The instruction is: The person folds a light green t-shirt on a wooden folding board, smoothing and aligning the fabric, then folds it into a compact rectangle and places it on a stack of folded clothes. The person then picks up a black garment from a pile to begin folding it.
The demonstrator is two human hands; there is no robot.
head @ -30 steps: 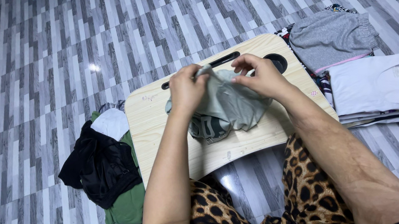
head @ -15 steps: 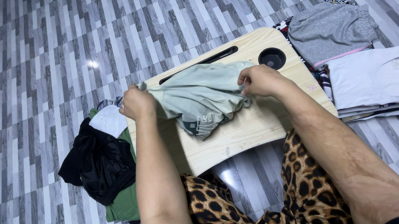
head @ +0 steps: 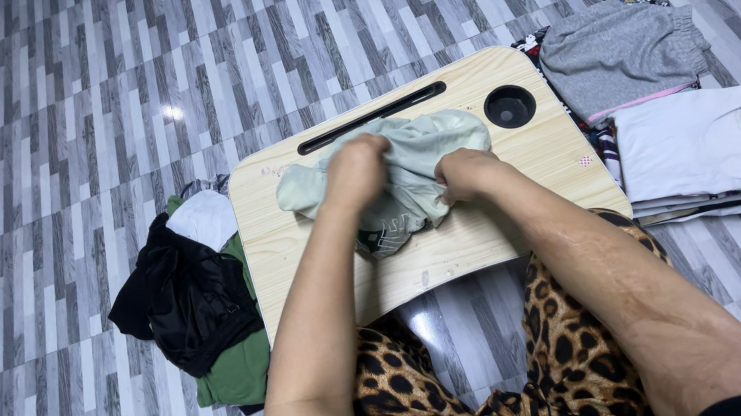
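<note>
The left hand is curled into a fist, and its fingers are bunched tight on the soft pale green cloth shirt. The right hand is closed too, pinching the shirt's lower right edge with its fingers tucked under. The shirt lies crumpled in the middle of the frame, on top of the light wooden lap table. A grey printed patch peeks out under the left hand, though it is too scrunched to tell what it shows.

The table has a long dark slot along its top edge and a round black cup hole near its upper right corner.

On the left of the frame, a heap of black, white and green clothes lies on the floor, touching the table's side. On the right, a folded grey pair of shorts sits above a flat stack of folded white shirts. At the bottom, leopard print trousers cover the person's legs. The grey striped floor fills the rest.
</note>
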